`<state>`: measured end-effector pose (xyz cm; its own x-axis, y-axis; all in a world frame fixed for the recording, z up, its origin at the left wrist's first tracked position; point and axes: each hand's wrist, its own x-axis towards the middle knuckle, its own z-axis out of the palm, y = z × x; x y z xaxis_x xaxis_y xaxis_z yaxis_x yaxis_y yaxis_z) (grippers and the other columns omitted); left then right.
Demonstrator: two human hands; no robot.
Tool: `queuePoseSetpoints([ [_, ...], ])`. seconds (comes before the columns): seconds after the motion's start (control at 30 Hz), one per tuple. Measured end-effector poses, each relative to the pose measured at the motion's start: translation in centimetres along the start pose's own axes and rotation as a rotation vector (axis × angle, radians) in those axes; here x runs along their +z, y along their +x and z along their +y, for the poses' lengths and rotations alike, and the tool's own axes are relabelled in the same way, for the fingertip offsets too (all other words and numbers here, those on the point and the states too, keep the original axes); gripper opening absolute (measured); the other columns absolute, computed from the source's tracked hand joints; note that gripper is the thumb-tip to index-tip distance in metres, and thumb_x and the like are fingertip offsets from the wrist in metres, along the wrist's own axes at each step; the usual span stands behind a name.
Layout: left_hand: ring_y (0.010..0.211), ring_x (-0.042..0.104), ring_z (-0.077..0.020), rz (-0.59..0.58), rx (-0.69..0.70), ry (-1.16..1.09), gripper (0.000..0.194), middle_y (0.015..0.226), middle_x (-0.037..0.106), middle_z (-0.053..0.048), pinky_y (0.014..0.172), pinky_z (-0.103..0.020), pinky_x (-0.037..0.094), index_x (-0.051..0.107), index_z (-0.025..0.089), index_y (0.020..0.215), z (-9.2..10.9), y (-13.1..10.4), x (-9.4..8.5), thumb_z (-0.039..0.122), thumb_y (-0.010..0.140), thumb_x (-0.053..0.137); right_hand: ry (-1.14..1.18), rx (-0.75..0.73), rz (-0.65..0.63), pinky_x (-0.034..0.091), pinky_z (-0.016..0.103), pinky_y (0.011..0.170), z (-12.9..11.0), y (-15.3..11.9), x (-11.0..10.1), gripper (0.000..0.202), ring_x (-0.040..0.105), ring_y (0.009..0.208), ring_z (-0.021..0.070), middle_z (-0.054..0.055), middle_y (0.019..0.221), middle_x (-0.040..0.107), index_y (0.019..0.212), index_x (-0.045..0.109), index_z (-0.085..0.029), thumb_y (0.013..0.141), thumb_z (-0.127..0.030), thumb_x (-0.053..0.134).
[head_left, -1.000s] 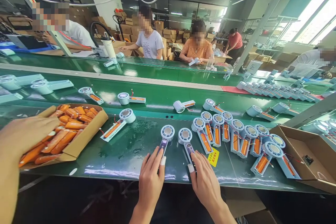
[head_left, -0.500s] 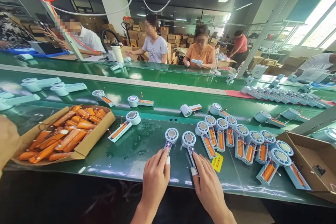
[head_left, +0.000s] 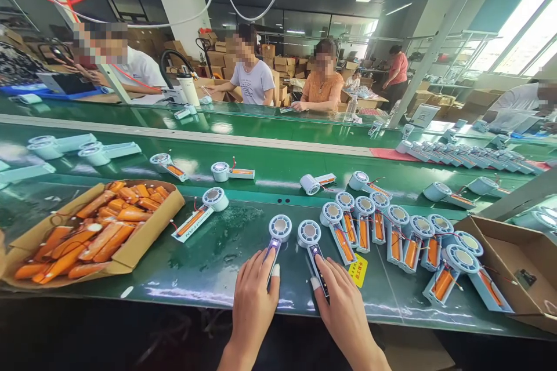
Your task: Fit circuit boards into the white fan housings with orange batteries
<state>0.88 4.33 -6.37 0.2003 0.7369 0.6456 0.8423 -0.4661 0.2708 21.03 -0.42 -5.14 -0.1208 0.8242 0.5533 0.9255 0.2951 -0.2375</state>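
Two light-blue handheld fans lie side by side near the bench's front edge, round heads pointing away. My left hand is closed round the handle of the left fan, a finger on its lit circuit board. Round the handle of the right fan my right hand is closed too, fingertips along the dark board. White covers show on both thumbs. A yellow card lies right of my right hand, beside several fans with orange batteries.
An open carton of orange batteries stands at the left, with a single fan beside it. Another carton is at the right. More fans lie on the green belt. Several people sit across it.
The view has shifted slightly. Another person's hand at the left edge has mostly gone out of view. Across the belt, the person in orange has lowered their hands. Both my hands remain on the fans.
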Motion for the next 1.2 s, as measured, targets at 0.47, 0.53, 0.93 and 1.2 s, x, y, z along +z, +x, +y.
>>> queuePoseSetpoints([
  [0.47,0.112,0.066,-0.0293,-0.007,-0.004,0.012,0.039,0.118,0.071,-0.013,0.093,-0.048,0.055,0.053,0.020,0.136,0.05,0.08,-0.05,0.017,0.097,0.049,0.035,0.034,-0.016,0.059,0.044,0.091,0.03,0.04,-0.04,0.049,0.066,0.115,0.0282,0.010,0.123,0.070,0.142,0.049,-0.020,0.093,-0.014,0.042],
  [0.53,0.113,0.066,-0.0295,-0.007,-0.003,0.012,0.038,0.118,0.071,-0.013,0.093,-0.048,0.055,0.053,0.019,0.135,0.06,0.08,-0.01,0.017,0.097,0.049,0.035,0.038,-0.022,0.059,0.044,0.091,0.03,0.01,-0.04,0.049,0.066,0.116,0.0283,0.009,0.123,0.070,0.141,0.048,-0.020,0.093,-0.014,0.042],
  [0.93,0.114,0.066,-0.0294,-0.014,-0.003,0.023,0.039,0.119,0.071,-0.013,0.093,-0.048,0.054,0.052,0.019,0.135,0.13,0.07,-0.13,0.017,0.097,0.049,0.041,0.030,-0.027,0.059,0.045,0.091,0.08,-0.03,-0.07,0.050,0.065,0.117,0.0294,0.010,0.124,0.070,0.142,0.047,-0.019,0.093,-0.014,0.042],
  [1.2,0.113,0.066,-0.0296,-0.014,-0.019,-0.003,0.039,0.118,0.071,-0.012,0.094,-0.049,0.054,0.053,0.020,0.135,0.07,0.05,0.03,0.017,0.097,0.049,0.033,0.035,-0.030,0.060,0.046,0.091,0.09,-0.01,0.14,0.050,0.065,0.117,0.0296,0.010,0.124,0.070,0.143,0.047,-0.020,0.094,-0.014,0.042],
])
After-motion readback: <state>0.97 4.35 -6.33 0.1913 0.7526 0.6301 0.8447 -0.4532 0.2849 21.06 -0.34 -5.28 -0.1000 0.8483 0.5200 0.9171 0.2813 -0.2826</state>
